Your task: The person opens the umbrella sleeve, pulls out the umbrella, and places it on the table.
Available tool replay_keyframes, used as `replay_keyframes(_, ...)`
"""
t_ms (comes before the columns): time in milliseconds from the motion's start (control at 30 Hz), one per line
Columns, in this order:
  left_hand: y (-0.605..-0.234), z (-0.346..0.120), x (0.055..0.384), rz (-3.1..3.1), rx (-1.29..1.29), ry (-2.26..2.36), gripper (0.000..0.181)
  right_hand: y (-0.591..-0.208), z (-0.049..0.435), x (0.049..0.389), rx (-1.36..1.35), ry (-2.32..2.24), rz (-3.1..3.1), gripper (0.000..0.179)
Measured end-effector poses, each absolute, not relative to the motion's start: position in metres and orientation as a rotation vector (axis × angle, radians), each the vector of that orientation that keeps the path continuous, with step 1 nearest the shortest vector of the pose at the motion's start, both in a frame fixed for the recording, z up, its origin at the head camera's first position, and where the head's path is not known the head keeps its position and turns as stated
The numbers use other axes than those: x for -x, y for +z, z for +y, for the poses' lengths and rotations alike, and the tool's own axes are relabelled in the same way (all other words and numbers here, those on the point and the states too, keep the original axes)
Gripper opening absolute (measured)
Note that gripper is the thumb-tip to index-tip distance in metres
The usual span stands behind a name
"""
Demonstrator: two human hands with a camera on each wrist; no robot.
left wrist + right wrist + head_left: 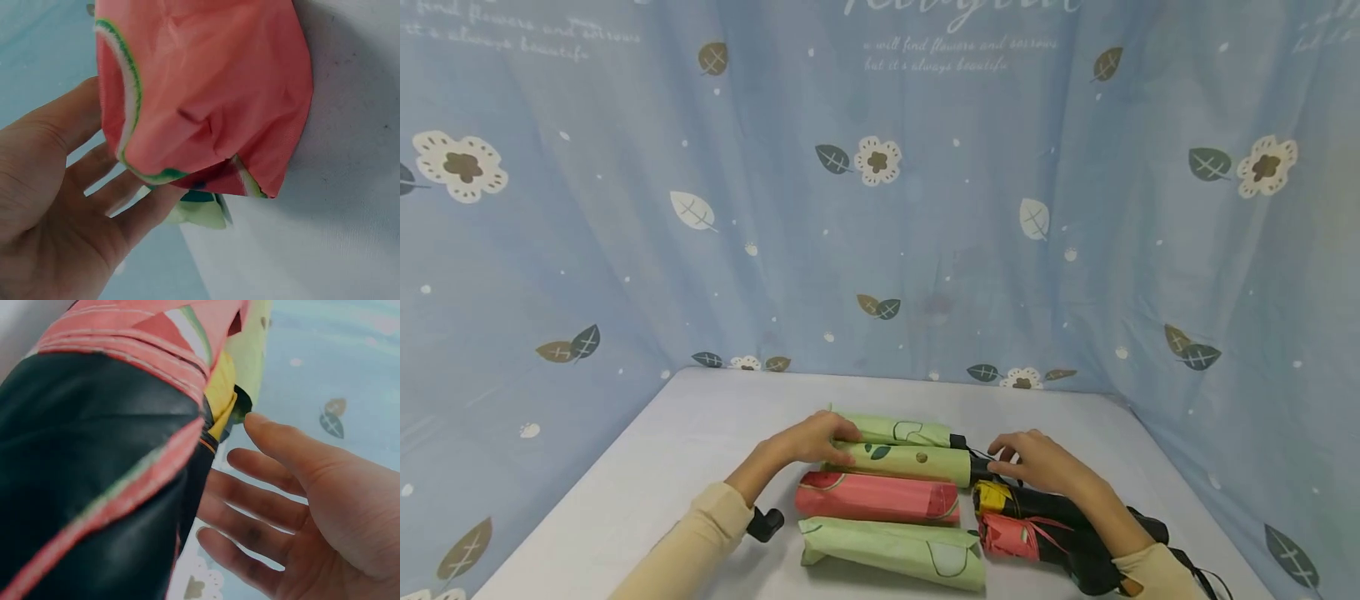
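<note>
Several folded umbrellas in fabric sleeves lie side by side. My left hand (811, 438) rests at the left ends of the two rear ones, the far green-sleeved umbrella (880, 429) and the nearer green-sleeved umbrella (943, 467), fingers loosely bent. My right hand (1043, 462) is spread beside the black handle (980, 469) of the nearer one, holding nothing; whether it touches is unclear. In front lie a red watermelon-print sleeve (880, 497) and a front green sleeve (887, 546). In the left wrist view, the red sleeve's end (212, 94) covers part of my fingers.
Right of the sleeves lie dark folded parts with a yellow band (992, 498) and a red band (1009, 536), partly under my right forearm. A black rounded object (765, 525) sits by my left cuff. A patterned blue curtain (925, 208) stands behind the white table (700, 417).
</note>
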State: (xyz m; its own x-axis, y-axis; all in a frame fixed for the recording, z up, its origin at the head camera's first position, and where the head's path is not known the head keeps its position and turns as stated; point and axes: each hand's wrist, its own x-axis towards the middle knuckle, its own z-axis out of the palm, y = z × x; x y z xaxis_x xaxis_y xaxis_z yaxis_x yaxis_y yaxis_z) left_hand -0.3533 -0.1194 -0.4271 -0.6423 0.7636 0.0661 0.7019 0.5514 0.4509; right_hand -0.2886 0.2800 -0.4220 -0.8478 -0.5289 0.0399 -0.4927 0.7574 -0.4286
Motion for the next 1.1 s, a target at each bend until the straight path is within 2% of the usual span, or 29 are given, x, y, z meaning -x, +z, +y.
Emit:
replay_keyframes(433,-0.432,-0.112,0.358,2.700,-1.234,0.555,0.036,-0.431,0.263,0.298,0.875,-0.594,2.865,0.029)
replay_keyframes(933,-0.433,-0.104,0.354,2.761,-1.189,0.482,0.037,-0.429,0.251,0.304,0.645,-0.566,2.879,0.030)
replay_keyframes(1100,-0.433,-0.100,0.354,2.792,-1.259,0.399,0.036,-0.432,0.251,0.306,0.623,-0.542,2.886,0.024)
